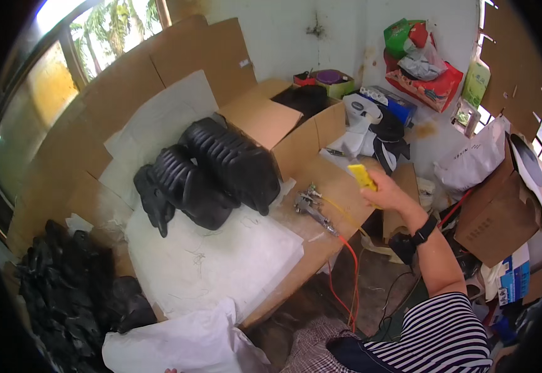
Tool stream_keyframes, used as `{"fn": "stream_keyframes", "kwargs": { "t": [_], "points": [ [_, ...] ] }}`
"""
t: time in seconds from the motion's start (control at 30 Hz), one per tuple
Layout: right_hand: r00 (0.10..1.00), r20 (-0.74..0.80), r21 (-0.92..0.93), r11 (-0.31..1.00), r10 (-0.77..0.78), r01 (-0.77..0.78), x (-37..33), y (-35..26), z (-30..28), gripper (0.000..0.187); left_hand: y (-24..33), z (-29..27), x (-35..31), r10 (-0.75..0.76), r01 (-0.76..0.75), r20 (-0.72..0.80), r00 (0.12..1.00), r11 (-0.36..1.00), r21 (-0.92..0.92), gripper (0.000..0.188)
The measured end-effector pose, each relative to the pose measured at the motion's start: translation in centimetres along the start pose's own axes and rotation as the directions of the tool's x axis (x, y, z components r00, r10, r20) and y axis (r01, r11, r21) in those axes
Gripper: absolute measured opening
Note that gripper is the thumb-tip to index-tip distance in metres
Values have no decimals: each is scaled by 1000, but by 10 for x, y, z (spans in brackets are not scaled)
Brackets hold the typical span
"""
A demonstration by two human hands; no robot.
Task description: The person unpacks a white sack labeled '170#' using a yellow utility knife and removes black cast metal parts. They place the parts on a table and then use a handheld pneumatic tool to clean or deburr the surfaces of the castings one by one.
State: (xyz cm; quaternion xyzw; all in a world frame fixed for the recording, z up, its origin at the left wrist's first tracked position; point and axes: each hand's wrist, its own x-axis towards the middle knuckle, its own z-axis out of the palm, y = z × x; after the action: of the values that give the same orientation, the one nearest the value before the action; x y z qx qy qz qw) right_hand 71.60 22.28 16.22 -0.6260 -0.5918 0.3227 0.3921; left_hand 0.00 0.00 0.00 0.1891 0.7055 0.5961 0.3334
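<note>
A sleeve with dark and white stripes (442,329) and a checked brown cloth (314,339) lie closest, along the lower edge. Beside them, a loose white cloth (184,342) spreads at the near side of the table (342,194). Only a bit of the left hand (170,371) shows at the bottom rim, next to this white cloth; how far open it is, or whether it has hold of anything, I cannot tell.

The right hand (388,191), with a black band (424,230) at the wrist, is stretched out over the right edge of the table. Its fingers are closed around a yellow tool (362,176), which points up and to the left, away from the body. Just left of that tool, a metal spray gun (313,209) lies on the table, with an orange hose (353,264) running off the edge.

In the middle, white sheets (240,261) cover part of the table, and black ribbed pieces (230,161), glove-like in shape, lie bunched at their far end. A heap of black pieces (66,286) fills the left corner. Behind, an open cardboard box (311,140) holds something black, and upright cardboard panels (115,93) line the window side. On the right, a white bag (473,161) leans near a tilted brown carton (501,217).
</note>
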Motion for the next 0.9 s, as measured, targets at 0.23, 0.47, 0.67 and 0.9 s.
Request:
{"fn": "stream_keyframes", "kwargs": {
  "t": [0.23, 0.47, 0.67, 0.9],
  "points": [
    [915, 272, 115, 954, -299, 278, -18, -33, 104, 42, -1, 6, -42, -184, 181, -80, 980, 982, -45, 47],
    [672, 719, 382, 908, -178, -169, -39, -104, 227, 32, -13, -59, -105, -180, 87, -364, 914, 963, -255, 39],
    [536, 831, 248, 961, -146, -123, -61, -168, 279, 43, -11, -85, -141, -196, 54, -442, 875, 948, -313, 29],
    [354, 888, 200, 939, -294, 278, -43, -243, 376, 45, -43, -116, -123, -213, 100, -500, 840, 965, -243, 28]
  ]
}}
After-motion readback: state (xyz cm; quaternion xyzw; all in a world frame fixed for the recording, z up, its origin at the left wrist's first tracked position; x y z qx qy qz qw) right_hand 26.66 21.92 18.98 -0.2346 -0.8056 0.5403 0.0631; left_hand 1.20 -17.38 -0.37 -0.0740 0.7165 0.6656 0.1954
